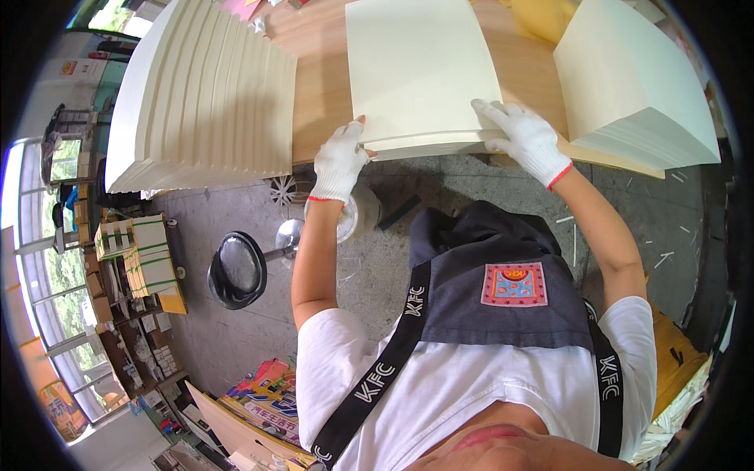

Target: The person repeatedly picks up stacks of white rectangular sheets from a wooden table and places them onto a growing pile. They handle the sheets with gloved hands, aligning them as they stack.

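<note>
A stack of large cream-white paper sheets (424, 67) lies on the wooden table in front of me. My left hand (338, 165), in a white knit glove with a red cuff, grips its near left corner. Its fingertips lie at the side of the stack, and the thumb is by the front edge. At the near right corner is my right hand (528, 143), gloved the same way. Its fingers reach over the top sheet while the thumb presses near the front edge. The undersides of the stack's corners are hidden.
A tall block of paper in rippled layers (208, 98) stands at left, another tall paper stack (636, 86) at right. Below the wooden table (322, 86) are a black round stool (237, 269) and a white bucket (357, 213). Shelves (129, 345) line the left wall.
</note>
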The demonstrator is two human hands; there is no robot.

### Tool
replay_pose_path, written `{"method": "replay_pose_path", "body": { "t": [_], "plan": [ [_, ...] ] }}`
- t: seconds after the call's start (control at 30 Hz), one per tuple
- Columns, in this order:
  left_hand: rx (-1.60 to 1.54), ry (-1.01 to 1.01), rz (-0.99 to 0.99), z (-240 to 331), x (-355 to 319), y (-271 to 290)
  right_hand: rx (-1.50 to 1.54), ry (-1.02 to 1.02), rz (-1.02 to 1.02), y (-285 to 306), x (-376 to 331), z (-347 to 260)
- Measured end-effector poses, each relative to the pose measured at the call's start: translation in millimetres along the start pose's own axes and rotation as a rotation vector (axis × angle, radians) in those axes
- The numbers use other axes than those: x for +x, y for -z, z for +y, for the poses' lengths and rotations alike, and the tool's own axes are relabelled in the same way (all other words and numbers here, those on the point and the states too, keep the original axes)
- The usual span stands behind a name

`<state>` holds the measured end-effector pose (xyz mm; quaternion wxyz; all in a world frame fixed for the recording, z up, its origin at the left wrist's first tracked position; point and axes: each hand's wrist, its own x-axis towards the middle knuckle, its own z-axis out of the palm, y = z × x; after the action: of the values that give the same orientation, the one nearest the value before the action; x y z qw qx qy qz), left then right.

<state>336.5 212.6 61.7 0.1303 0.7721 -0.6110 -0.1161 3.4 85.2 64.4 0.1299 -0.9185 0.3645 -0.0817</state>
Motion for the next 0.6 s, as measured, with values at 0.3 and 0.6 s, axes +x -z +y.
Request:
{"method": "replay_pose_path", "body": {
  "t": [0.3, 0.6],
  "plan": [
    [0.038, -0.131, 0.152, -12, -10, -12, -0.005, 0.042, 0.147, -24, -14, 5],
    [0.091, -0.126, 0.106, -13, -10, -8, 0.018, 0.034, 0.186, -33, -21, 12]
  ]
}}
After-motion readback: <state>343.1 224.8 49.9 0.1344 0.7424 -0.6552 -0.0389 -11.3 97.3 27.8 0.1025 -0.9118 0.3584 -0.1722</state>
